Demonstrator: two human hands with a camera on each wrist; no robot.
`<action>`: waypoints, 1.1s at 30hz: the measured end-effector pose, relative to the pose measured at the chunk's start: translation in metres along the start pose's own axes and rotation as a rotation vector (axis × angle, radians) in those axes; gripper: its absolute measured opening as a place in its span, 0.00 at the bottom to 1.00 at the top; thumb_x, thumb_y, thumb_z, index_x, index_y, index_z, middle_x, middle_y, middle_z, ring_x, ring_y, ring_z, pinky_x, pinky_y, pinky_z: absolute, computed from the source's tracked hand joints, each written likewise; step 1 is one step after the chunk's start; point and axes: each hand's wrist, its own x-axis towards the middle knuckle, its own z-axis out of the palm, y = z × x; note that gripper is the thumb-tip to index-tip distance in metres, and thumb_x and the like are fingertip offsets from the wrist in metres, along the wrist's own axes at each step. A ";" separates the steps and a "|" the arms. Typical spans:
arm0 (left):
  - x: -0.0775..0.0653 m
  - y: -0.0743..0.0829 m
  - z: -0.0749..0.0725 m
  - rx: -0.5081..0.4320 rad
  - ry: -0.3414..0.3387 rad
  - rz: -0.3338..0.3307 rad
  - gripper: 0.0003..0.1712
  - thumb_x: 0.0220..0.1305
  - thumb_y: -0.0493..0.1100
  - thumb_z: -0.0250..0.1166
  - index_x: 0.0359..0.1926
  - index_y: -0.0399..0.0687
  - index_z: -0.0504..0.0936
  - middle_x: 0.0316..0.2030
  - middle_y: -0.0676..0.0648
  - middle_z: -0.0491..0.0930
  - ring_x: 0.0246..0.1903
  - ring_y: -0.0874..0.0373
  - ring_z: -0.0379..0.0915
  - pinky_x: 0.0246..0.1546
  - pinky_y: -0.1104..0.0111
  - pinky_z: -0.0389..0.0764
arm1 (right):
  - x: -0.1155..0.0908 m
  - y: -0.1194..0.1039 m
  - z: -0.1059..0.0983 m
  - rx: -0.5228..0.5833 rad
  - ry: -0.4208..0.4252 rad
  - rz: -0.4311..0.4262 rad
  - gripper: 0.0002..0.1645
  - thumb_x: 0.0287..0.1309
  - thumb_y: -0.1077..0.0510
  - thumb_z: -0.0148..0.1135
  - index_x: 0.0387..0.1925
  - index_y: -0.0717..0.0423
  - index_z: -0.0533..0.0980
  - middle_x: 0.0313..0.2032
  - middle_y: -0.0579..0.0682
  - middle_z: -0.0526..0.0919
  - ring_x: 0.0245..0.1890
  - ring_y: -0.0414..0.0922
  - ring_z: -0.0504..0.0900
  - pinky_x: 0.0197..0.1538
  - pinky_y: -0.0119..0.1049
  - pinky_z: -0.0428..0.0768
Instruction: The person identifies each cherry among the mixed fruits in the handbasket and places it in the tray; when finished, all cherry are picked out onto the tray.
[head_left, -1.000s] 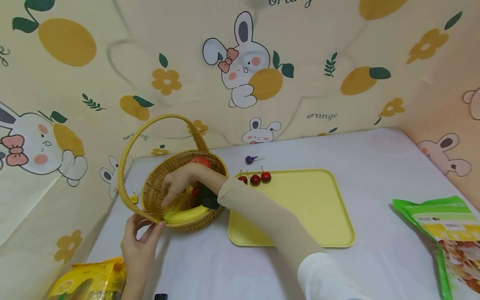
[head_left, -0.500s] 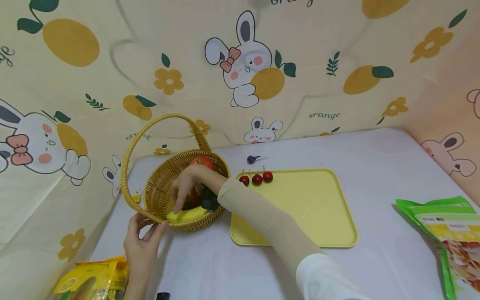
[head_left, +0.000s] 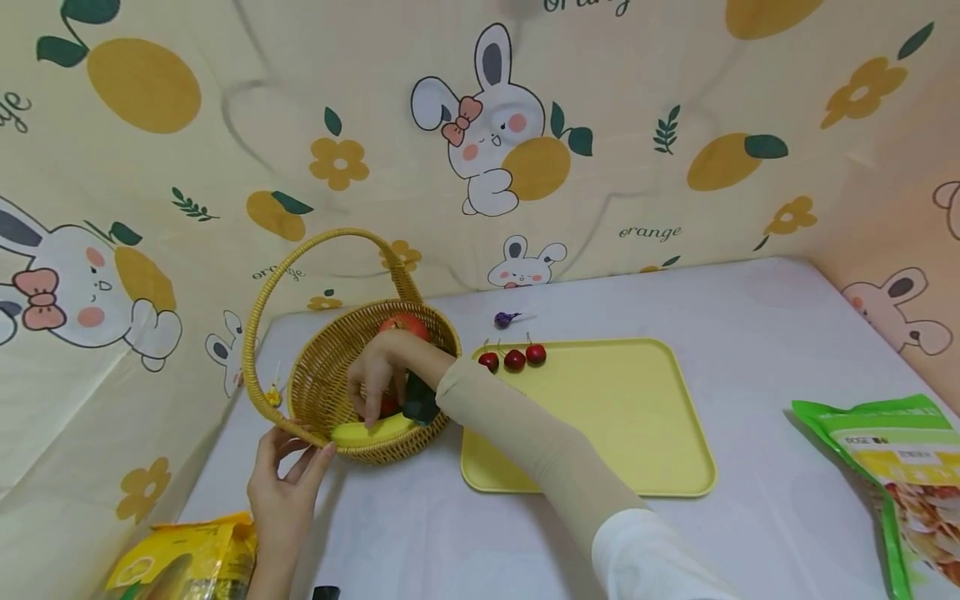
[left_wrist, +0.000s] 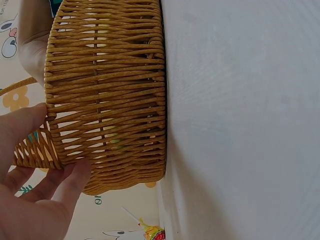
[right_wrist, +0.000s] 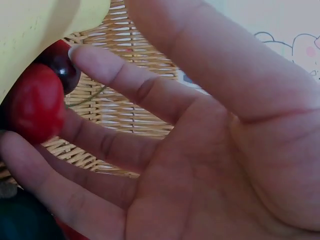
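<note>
A wicker basket (head_left: 315,367) stands on the table at left, its arched handle raised. My left hand (head_left: 283,483) grips its rim by the handle's base, thumb and fingers on either side of the weave (left_wrist: 105,100). Inside the basket my right hand (head_left: 382,367) reaches down, fingers spread and loosely bent. In the right wrist view its fingertips are right at a dark cherry (right_wrist: 64,67) and a smooth red fruit (right_wrist: 37,105), beneath the pale yellow banana (right_wrist: 45,25). The banana (head_left: 371,432) lies along the near rim. A larger red fruit (head_left: 405,325) sits at the back.
Right of the basket lies a yellow tray (head_left: 600,417) with three cherries (head_left: 514,360) at its far left corner. Behind it is a purple-wrapped lollipop (head_left: 506,319). A yellow-wrapped lollipop (head_left: 274,395) is left of the basket. Packets, one yellow (head_left: 187,558) and one green (head_left: 892,467), flank the table.
My right hand has moved rightward inside the basket, from the bare left side to the banana and the red fruits. The left hand keeps its grip on the rim.
</note>
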 end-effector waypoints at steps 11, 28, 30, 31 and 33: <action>0.001 -0.001 0.003 -0.003 0.001 0.012 0.33 0.54 0.23 0.71 0.61 0.28 0.70 0.50 0.39 0.74 0.47 0.57 0.74 0.46 0.79 0.82 | -0.002 0.001 -0.008 -0.113 -0.024 0.022 0.08 0.62 0.64 0.67 0.44 0.57 0.82 0.44 0.48 0.79 0.43 0.45 0.81 0.47 0.38 0.87; 0.000 -0.001 0.003 -0.030 0.004 -0.006 0.32 0.55 0.22 0.70 0.61 0.28 0.70 0.49 0.41 0.73 0.47 0.56 0.74 0.45 0.80 0.82 | -0.073 0.057 -0.007 -0.099 0.432 -0.492 0.11 0.63 0.68 0.61 0.47 0.61 0.81 0.42 0.54 0.82 0.33 0.42 0.77 0.38 0.36 0.84; 0.000 0.000 0.002 -0.036 0.013 -0.008 0.32 0.54 0.22 0.70 0.61 0.27 0.70 0.49 0.41 0.73 0.47 0.56 0.74 0.45 0.80 0.82 | -0.086 0.074 0.003 -0.069 0.517 -0.550 0.11 0.62 0.69 0.62 0.47 0.62 0.81 0.44 0.52 0.82 0.38 0.41 0.78 0.42 0.30 0.82; -0.001 0.000 0.002 -0.036 0.014 -0.011 0.32 0.55 0.22 0.70 0.61 0.27 0.70 0.49 0.41 0.73 0.47 0.55 0.74 0.45 0.80 0.82 | -0.092 0.083 0.010 -0.038 0.561 -0.560 0.12 0.62 0.69 0.63 0.47 0.63 0.81 0.45 0.52 0.82 0.40 0.41 0.78 0.46 0.29 0.82; -0.001 0.000 0.002 -0.026 0.013 -0.010 0.32 0.55 0.22 0.70 0.61 0.27 0.70 0.49 0.42 0.74 0.47 0.55 0.74 0.45 0.80 0.82 | -0.104 0.103 0.025 0.034 0.654 -0.565 0.15 0.60 0.68 0.66 0.49 0.64 0.80 0.47 0.51 0.82 0.45 0.43 0.78 0.52 0.29 0.82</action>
